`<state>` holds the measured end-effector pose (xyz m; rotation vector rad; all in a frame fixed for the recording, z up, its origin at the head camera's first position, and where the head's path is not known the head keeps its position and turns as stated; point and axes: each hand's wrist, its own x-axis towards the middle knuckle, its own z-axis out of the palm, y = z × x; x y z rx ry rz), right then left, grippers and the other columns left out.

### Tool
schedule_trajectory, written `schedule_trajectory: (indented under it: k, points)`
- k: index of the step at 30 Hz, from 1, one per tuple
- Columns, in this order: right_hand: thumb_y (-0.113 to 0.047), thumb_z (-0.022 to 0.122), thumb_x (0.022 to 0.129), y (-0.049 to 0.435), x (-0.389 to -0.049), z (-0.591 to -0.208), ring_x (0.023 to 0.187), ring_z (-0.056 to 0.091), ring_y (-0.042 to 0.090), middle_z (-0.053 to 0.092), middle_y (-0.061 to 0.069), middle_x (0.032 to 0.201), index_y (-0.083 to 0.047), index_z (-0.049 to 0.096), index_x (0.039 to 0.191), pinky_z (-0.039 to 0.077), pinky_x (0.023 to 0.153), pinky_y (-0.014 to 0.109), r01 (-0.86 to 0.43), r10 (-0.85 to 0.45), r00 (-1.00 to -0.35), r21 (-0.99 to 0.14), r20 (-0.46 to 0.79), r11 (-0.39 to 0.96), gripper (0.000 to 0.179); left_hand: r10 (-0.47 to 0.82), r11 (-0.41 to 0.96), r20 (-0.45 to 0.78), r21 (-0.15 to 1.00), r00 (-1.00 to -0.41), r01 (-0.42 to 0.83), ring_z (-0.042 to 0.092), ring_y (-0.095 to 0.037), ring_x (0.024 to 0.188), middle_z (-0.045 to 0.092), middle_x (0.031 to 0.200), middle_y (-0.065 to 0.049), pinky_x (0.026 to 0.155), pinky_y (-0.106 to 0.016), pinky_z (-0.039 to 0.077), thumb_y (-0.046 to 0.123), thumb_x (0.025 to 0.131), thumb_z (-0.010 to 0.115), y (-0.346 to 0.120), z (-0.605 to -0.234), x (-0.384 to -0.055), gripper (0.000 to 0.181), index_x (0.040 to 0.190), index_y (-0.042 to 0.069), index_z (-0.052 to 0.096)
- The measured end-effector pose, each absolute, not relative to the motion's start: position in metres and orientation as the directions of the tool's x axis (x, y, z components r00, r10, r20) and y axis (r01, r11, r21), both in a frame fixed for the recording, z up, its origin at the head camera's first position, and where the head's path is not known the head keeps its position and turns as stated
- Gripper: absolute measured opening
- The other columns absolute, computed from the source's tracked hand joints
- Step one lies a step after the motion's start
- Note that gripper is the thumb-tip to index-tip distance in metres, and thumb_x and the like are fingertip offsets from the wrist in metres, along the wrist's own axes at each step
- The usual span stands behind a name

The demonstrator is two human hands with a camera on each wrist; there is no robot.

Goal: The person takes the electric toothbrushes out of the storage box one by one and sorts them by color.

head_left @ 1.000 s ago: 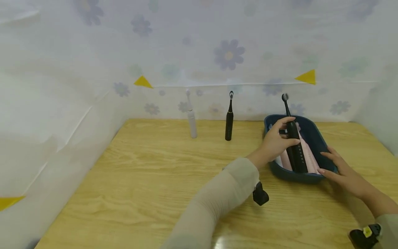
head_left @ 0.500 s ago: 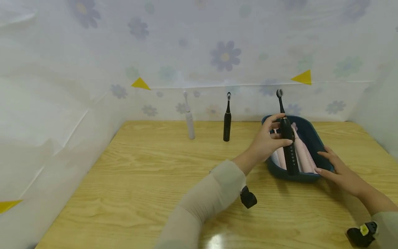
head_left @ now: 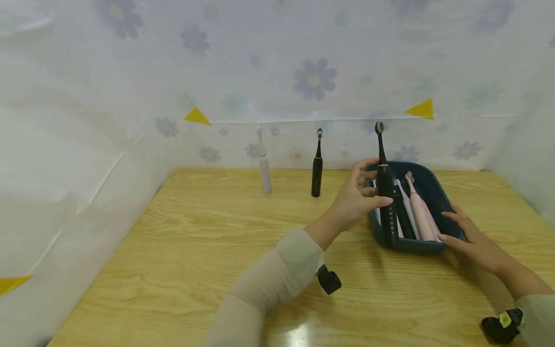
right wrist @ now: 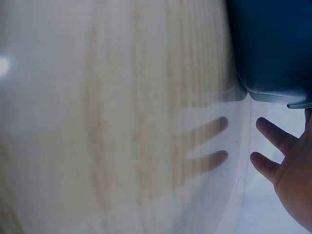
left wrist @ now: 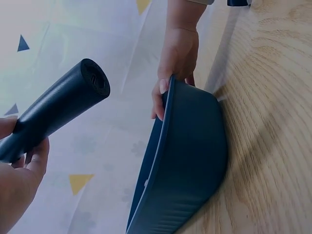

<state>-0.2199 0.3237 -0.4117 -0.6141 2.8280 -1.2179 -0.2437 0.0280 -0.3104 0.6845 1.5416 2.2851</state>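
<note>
My left hand (head_left: 353, 197) grips a black electric toothbrush (head_left: 389, 219) by its handle. The brush is nearly upright, head up, overlapping the left side of a dark blue bin (head_left: 433, 190) in the head view. From the left wrist, the round base of its handle (left wrist: 95, 78) shows beside the bin, above rim level. My right hand (head_left: 481, 246) holds the bin's front right corner, thumb and fingers over the rim; two of its fingers are spread outside the wall in the right wrist view. Inside lie a pink toothbrush (head_left: 421, 214), a white one (head_left: 407, 209) and another black one (head_left: 402, 212).
A white electric toothbrush (head_left: 265, 173) and a black one (head_left: 317, 176) stand upright towards the back of the wooden table (head_left: 208, 241). Behind them hangs a flowered cloth (head_left: 243, 72) with yellow triangles (head_left: 422, 110).
My left hand has moved left with the black toothbrush, which has swung closer to upright. More of the toothbrushes in the bin now shows. The right hand has stayed at the bin's corner.
</note>
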Motion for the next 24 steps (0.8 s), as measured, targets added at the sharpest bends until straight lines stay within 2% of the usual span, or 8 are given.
schedule_trajectory:
  k: [8,18,24]
  points:
    - [-0.01,0.044,0.089,0.326,-0.223,-0.411,0.122,-0.021,0.031,-0.022,0.009,0.139,0.007,0.005,0.135,0.0,0.078,0.071,-0.358,-0.358,-0.921,-0.694,0.153,0.624,0.062,0.469,-0.407,0.241,0.913,-0.85,0.034,0.051,-0.016,0.086,0.043,0.11,0.0,0.072,-0.032,0.046,-0.019,0.075,0.053,0.013,-0.316,-0.248,0.075,0.13,0.026,0.031]
    - [-0.01,0.044,0.089,0.326,-0.224,-0.413,0.121,-0.022,0.032,-0.023,0.008,0.139,0.006,0.004,0.135,0.0,0.078,0.071,-0.353,-0.357,-0.922,-0.701,0.149,0.619,0.062,0.423,-0.295,0.224,0.95,-0.878,0.1,0.052,-0.019,0.088,0.045,0.11,-0.005,0.075,-0.035,0.046,-0.012,0.075,0.058,-0.015,-0.321,-0.249,0.073,0.131,0.025,0.03]
    - [-0.01,0.044,0.089,0.327,-0.225,-0.413,0.121,-0.022,0.033,-0.022,0.01,0.139,0.006,0.004,0.135,-0.001,0.078,0.071,-0.359,-0.357,-0.921,-0.696,0.156,0.622,0.062,0.392,-0.278,0.223,0.953,-0.893,0.116,0.052,-0.02,0.092,0.045,0.112,-0.008,0.078,-0.035,0.045,-0.012,0.075,0.058,-0.036,-0.321,-0.252,0.074,0.133,0.023,0.027]
